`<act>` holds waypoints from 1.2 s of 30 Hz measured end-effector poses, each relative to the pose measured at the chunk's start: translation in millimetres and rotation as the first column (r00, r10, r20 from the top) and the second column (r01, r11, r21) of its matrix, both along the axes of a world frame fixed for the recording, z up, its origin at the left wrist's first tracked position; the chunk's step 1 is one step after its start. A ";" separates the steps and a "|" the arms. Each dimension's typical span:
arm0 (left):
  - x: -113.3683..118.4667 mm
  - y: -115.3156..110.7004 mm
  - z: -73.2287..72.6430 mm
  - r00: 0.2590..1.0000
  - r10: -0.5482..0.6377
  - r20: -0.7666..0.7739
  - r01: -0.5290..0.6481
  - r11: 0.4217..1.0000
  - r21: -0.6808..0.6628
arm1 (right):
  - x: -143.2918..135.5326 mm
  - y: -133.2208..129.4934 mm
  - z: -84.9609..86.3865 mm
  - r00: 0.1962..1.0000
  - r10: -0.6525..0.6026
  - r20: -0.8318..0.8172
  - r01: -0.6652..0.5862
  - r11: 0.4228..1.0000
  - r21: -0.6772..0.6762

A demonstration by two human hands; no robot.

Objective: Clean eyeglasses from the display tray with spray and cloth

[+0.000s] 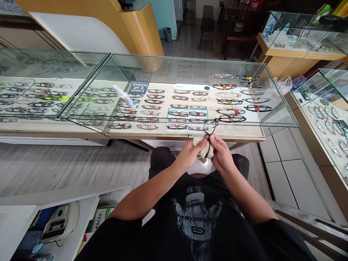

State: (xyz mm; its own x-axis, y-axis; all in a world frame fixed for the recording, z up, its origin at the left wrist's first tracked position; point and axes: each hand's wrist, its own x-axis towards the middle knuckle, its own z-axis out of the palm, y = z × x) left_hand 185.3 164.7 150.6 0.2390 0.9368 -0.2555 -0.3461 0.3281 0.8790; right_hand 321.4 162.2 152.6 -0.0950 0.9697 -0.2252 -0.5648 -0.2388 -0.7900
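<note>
My left hand (189, 154) is closed on a beige cloth (202, 155), its thumb pressing the cloth against a pair of eyeglasses. The dark-framed eyeglasses (210, 127) stand turned on end, one round rim showing above my fingers and the other part hidden by the cloth and hands. My right hand (222, 154) pinches the frame near its middle. Both hands are close together over my lap, just in front of the glass display case (152, 132). On the glass top, to the left, lies a white squeeze bottle (125, 96).
Rows of eyeglasses (176, 120) sit inside the case under its glass top. More display cases stand at the right (326, 130) and far right. A white shelf unit (114, 192) is at the lower left. A clear plastic bag (282, 85) lies by the case's right end.
</note>
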 end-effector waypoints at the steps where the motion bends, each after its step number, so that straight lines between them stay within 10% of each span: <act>1: -1.1 1.5 0.9 0.999 -0.018 0.034 0.018 1.000 -0.017 | 1.8 1.1 -0.4 1.000 -0.006 -0.003 0.006 1.000 -0.003; 7: -11.2 5.7 10.4 0.966 -0.211 0.149 0.229 0.967 -0.116 | 9.8 8.4 -1.4 0.998 -0.044 -0.047 0.042 0.999 -0.035; 36: -0.5 13.2 12.5 0.990 -0.082 0.115 0.093 0.991 -0.099 | -3.2 7.6 2.0 0.992 -0.104 -0.075 0.110 0.990 0.083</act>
